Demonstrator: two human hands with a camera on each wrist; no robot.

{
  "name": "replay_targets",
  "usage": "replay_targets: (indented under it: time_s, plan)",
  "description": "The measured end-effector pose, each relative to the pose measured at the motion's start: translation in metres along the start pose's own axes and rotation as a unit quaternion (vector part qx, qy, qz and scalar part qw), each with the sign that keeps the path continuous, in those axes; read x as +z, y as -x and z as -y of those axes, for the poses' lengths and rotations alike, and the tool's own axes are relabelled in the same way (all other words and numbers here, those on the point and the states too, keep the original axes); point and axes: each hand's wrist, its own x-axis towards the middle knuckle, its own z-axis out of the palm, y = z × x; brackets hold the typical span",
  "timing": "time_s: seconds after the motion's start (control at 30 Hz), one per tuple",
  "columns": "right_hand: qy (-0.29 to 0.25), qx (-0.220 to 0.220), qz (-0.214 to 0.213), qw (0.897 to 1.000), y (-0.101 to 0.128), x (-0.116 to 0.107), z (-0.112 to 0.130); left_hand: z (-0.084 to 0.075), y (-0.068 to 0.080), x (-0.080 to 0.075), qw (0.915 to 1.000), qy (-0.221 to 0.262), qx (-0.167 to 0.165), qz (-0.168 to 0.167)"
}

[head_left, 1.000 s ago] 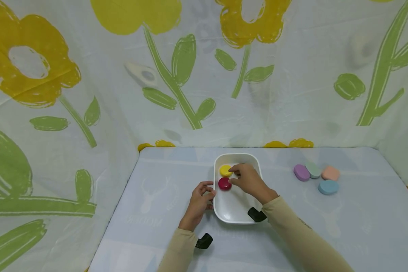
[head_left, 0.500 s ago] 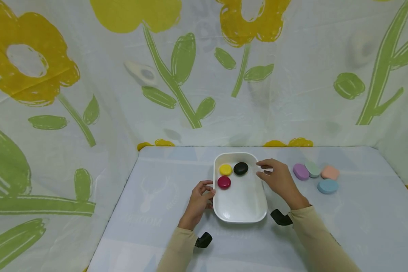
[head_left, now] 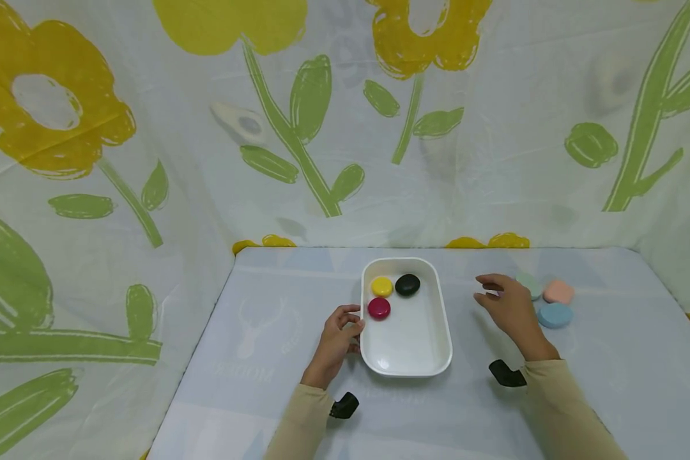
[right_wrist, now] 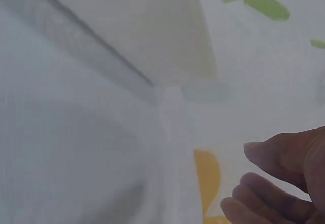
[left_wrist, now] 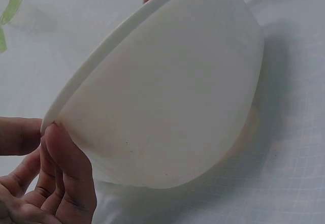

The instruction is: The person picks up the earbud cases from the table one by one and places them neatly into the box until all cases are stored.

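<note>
Only head cam: blk pc (head_left: 407,285) in tray (head_left: 409,345)

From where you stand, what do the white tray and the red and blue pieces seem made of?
White tray: glossy, probably plastic; its floor catches a bright spot.
Red piece: shiny, perhaps plastic; it reflects light.
Blue piece: matte, possibly painted wood or plastic; no glint shows.

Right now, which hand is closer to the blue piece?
Right. The right hand hovers just left of the blue piece; the left hand is farther left, holding the white tray.
</note>
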Motion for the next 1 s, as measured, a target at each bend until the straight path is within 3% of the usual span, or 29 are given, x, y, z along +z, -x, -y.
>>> replay_targets:
  time_s: [0.4, 0.67, 1.0]
  plan:
    - [0.012, -0.002, -0.074, 0.997, 0.004, -0.016, -0.030, 0.002, 0.000, 0.000, 1.0000, -0.002, 0.000, -0.005]
    - [0.028, 0.022, -0.065, 0.997, 0.002, -0.021, -0.043, 0.002, 0.000, 0.000, 1.0000, -0.004, -0.004, -0.006]
    - [0.064, -0.005, -0.071, 0.995, -0.001, -0.013, -0.058, 0.001, 0.000, 0.000, 1.0000, 0.003, 0.002, 0.002]
